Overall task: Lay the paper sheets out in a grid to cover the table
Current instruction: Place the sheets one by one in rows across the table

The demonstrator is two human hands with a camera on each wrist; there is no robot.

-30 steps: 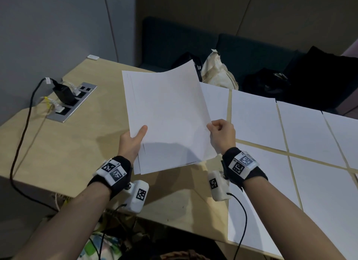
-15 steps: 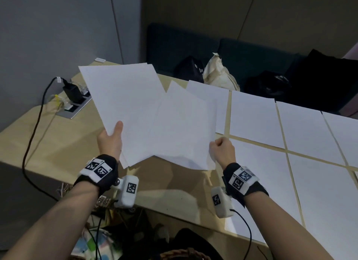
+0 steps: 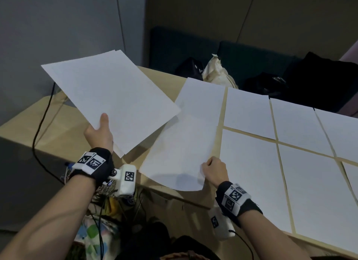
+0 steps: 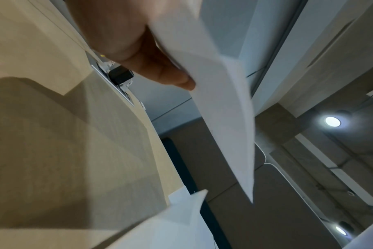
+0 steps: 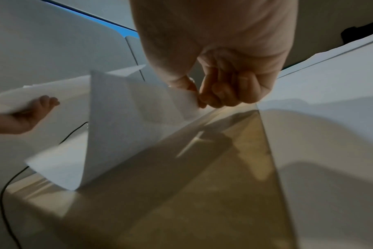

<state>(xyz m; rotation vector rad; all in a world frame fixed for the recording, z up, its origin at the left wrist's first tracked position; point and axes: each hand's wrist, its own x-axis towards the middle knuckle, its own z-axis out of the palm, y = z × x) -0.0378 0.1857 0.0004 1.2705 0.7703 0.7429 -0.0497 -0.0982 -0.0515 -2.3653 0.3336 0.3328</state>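
Your right hand (image 3: 214, 170) pinches the near right corner of a single sheet (image 3: 184, 149), thumb and fingers curled on it. It sags over the table (image 3: 58, 128), just left of the laid sheets (image 3: 249, 112), near edge hanging past the table's near edge; can't tell if it's touching the top yet. Your left hand (image 3: 99, 131) grips the spare stack (image 3: 108, 97), thumb on top, fingers under, held up over the left part of the table.

Progress, as I judge it: right side is covered in 2 rows w/ thin gaps showing wood between. The far row already has a sheet at the column you're on, so the near-row slot below it looks like the one in hand. Left to do: the bare wood on the left, incl. the area by the power socket (image 4: 117, 79) and black cable (image 3: 41, 112). Roughly half done in view; table's right end runs out of shot.
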